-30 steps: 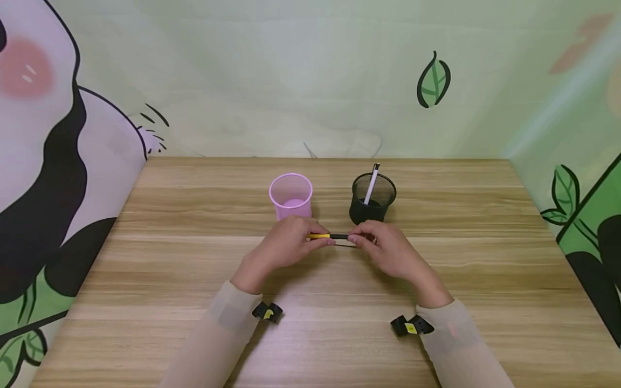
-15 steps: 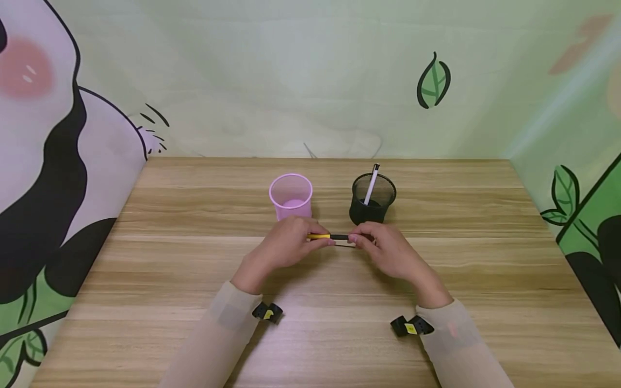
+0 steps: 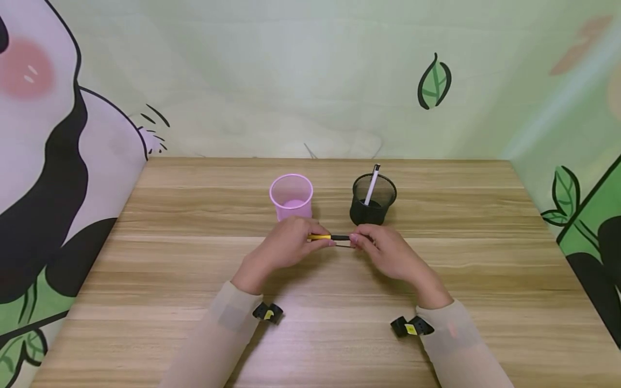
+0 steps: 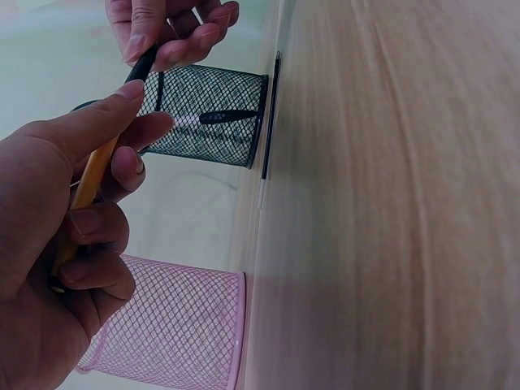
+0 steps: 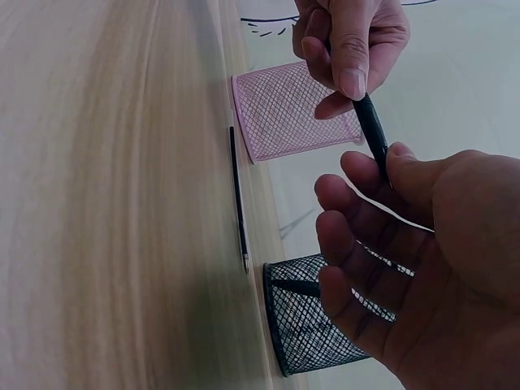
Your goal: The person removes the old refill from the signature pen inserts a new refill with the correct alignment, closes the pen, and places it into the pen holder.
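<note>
In the head view my left hand [image 3: 288, 242] grips the yellow barrel of a pen [image 3: 318, 236]. The pen lies level above the table, and its black front section [image 4: 143, 65] points right. My right hand [image 3: 386, 250] pinches the tip of that section between thumb and index finger; its other fingers [image 5: 337, 236] are loosely bent in the right wrist view. Under the hands a thin dark pen refill [image 5: 237, 195] lies on the table. A pink mesh pen holder [image 3: 294, 211] stands behind the left hand. Behind the right is a black mesh pen holder [image 3: 365, 213].
A white pen [image 3: 371, 186] with a black end leans inside the black pen holder. Both holders stand on the wooden table [image 3: 310, 334], short of its back edge. A patterned cloth backdrop [image 3: 271, 81] rises behind and at the sides.
My right fingertips have shifted very slightly to the right and toward me at the pen's black end. The left hand, both holders and the refill look unchanged.
</note>
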A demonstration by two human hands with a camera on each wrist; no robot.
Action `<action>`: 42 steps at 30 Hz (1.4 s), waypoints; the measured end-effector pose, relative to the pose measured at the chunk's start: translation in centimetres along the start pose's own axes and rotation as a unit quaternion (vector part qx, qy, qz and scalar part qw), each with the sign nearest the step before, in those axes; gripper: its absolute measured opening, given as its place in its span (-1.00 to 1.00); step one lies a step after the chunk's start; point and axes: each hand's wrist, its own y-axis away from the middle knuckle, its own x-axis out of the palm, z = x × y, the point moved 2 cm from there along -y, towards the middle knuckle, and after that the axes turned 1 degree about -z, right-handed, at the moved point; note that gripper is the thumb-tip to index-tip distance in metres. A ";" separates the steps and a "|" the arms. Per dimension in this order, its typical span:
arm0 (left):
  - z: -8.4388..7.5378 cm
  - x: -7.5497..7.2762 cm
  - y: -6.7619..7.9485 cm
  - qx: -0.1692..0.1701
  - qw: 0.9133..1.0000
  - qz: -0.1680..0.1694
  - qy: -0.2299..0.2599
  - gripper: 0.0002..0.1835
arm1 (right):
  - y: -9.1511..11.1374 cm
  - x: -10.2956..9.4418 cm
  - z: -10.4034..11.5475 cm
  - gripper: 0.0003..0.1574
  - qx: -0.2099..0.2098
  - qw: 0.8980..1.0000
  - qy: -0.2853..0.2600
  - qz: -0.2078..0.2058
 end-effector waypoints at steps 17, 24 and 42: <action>0.0 0.2 -0.1 0.005 1.000 0.005 0.004 -0.80 | 0.1 0.3 0.0 -0.58 0.013 1.000 0.007 0.015; 0.0 0.3 -0.1 0.010 1.000 0.001 0.006 -0.81 | 0.1 0.3 0.0 -0.56 0.024 1.000 -0.007 0.019; 0.0 0.0 0.1 -0.006 1.000 0.006 0.000 -0.74 | -0.1 0.2 -0.3 -0.92 0.010 0.999 -0.041 -0.005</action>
